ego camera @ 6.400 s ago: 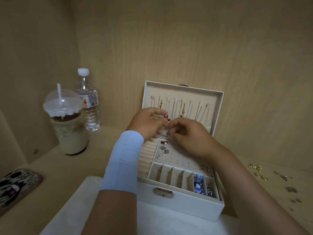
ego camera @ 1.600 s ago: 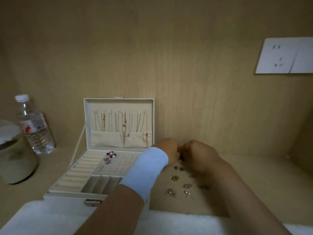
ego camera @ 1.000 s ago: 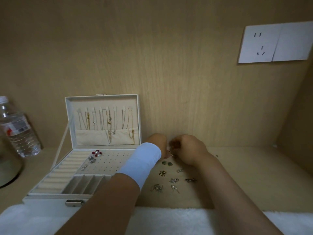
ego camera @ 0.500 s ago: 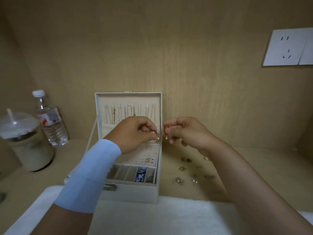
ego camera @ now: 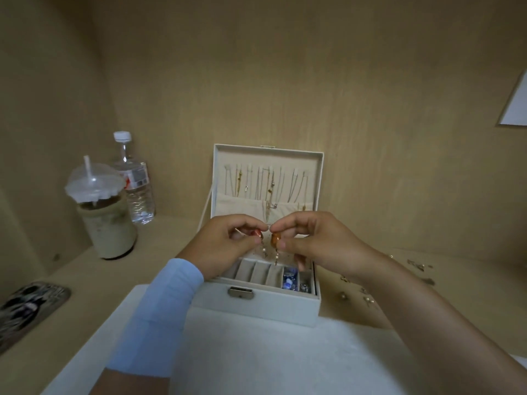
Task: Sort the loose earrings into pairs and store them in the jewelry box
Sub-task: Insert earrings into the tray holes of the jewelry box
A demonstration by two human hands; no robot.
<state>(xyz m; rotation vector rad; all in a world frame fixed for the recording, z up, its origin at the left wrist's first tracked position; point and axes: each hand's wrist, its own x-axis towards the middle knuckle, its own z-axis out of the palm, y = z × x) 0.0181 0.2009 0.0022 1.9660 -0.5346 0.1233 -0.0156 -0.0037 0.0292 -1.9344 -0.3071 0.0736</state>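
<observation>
Only one cam, wide-angle, worn on my head, facing forward and down, close in: my left hand (ego camera: 225,243) and right hand (ego camera: 313,240) land mid-frame over the open jewelry box (ego camera: 256,309), with the surface (ego camera: 171,238) around it and the back wall (ego camera: 285,81) behind filling the rest of the frame.

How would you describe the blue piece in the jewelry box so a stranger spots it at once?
Find the open pale jewelry box in the middle of the shelf. Along its front runs a row of narrow slots; the blue piece lies in the second from the right. It alone is bright blue; the pieces beside it look silver.
</observation>
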